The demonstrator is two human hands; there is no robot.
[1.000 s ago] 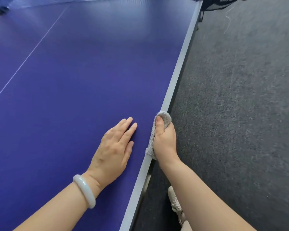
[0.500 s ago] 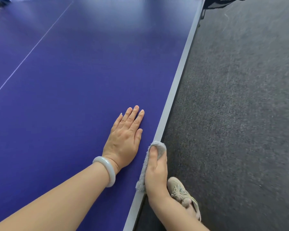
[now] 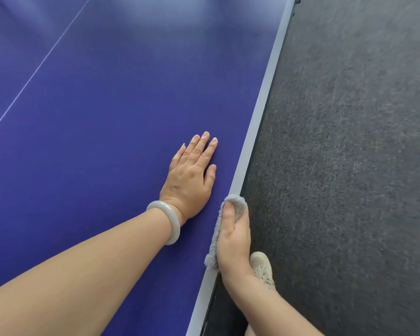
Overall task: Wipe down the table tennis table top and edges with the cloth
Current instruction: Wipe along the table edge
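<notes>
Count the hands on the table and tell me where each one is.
2. The left hand lies flat on the blue table top near its edge; the right hand grips the cloth on that grey edge.

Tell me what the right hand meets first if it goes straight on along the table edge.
Nothing visible. The right hand, gripping the cloth, points up the pale edge strip, which looks free to the top of the picture. What lies beyond is out of view.

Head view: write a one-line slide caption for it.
Right hand grips cloth on table edge; left hand rests flat on the top.
</notes>
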